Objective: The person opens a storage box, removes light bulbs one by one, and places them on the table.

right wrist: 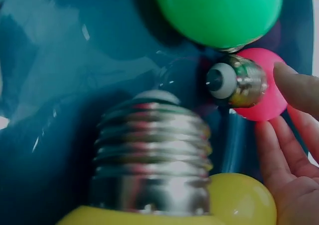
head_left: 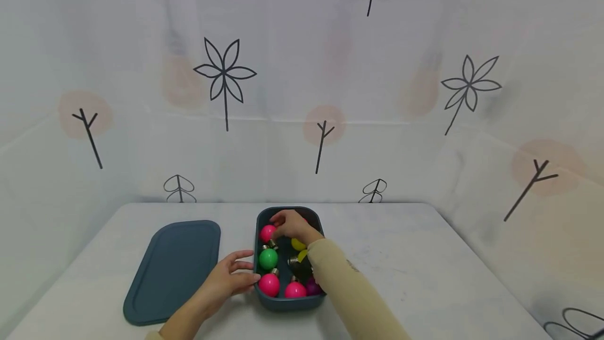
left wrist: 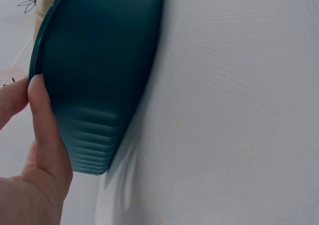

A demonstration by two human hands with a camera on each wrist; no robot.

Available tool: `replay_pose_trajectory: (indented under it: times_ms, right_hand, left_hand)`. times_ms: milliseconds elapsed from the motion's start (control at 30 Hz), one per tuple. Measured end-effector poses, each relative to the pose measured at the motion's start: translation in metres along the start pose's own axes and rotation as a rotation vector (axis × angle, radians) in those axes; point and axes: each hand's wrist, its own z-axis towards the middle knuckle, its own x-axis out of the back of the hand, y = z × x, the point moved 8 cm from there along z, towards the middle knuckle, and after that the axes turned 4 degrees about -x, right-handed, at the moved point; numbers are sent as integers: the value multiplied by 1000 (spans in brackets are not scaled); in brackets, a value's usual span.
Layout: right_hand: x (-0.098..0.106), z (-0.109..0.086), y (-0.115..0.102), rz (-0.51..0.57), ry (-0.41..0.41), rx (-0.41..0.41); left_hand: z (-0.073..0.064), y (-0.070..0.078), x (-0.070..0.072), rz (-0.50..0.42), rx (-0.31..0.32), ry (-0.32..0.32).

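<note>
A dark teal plastic bin (head_left: 290, 303) holds several coloured light bulbs with metal screw bases. My right hand (head_left: 291, 226) reaches into its far part and holds a pink light bulb (right wrist: 269, 80) between thumb and fingers. Right beside that bulb is a green bulb (right wrist: 219, 10); a yellow bulb (right wrist: 241, 200) lies below it in the right wrist view. My left hand (head_left: 231, 276) touches the bin's left rim with its fingertips, fingers extended and spread. From the left wrist, the bin's outer wall (left wrist: 99, 60) shows, with thumb and a finger at its rim.
A flat teal lid (head_left: 174, 266) lies on the white table (head_left: 401, 266) left of the bin. Nearer in the bin are pink bulbs (head_left: 269, 285) and a purple bulb (head_left: 313, 286). Behind the table hangs a white cloth (head_left: 283, 77) with plant drawings.
</note>
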Motion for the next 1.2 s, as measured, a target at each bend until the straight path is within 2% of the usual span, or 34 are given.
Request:
replay_pose_trajectory:
  times_ms: [400, 600, 900, 1200]
  right_hand:
    - [-10, 2, -4, -168, -25, -17]
    - [-6, 1, -4, -141, -2, -28]
    - [4, -8, -19, -88, -19, -19]
    - [17, -18, -26, -62, -20, -11]
  left_hand:
    - [0, 0, 0, -15, 11, 6]
    - [1, -1, 0, -21, 17, 11]
    - [-3, 2, -2, -25, 28, 19]
    - [-2, -1, 0, -27, 43, 28]
